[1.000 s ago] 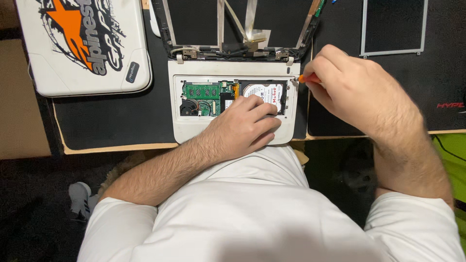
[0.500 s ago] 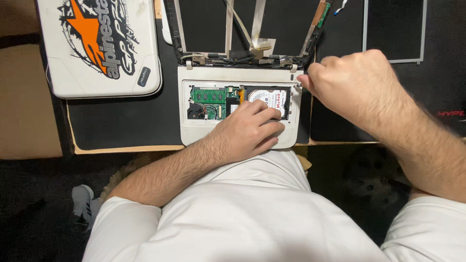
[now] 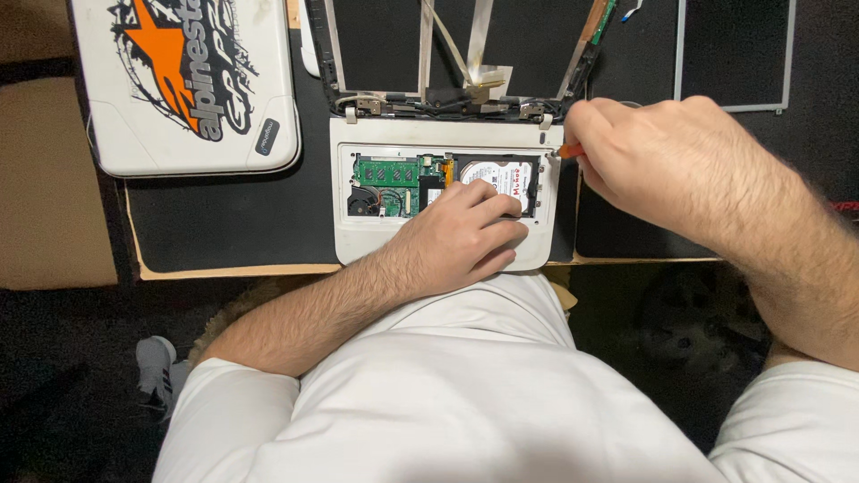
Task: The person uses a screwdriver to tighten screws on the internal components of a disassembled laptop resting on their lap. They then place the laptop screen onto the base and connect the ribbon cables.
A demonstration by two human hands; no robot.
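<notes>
Laptop base (image 3: 358,237), back cover already off and lying on the dark surface (image 3: 224,224), is steadied by a flat left hand (image 3: 465,237) while the right hand (image 3: 662,165) pinches an orange screwdriver (image 3: 569,152) at its corner, board and drive still inside.

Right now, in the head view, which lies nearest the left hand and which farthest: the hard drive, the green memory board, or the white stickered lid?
1. Hard drive, under the left hand's fingertips.
2. Green memory board, just left of them.
3. White stickered lid, far upper left.
</notes>
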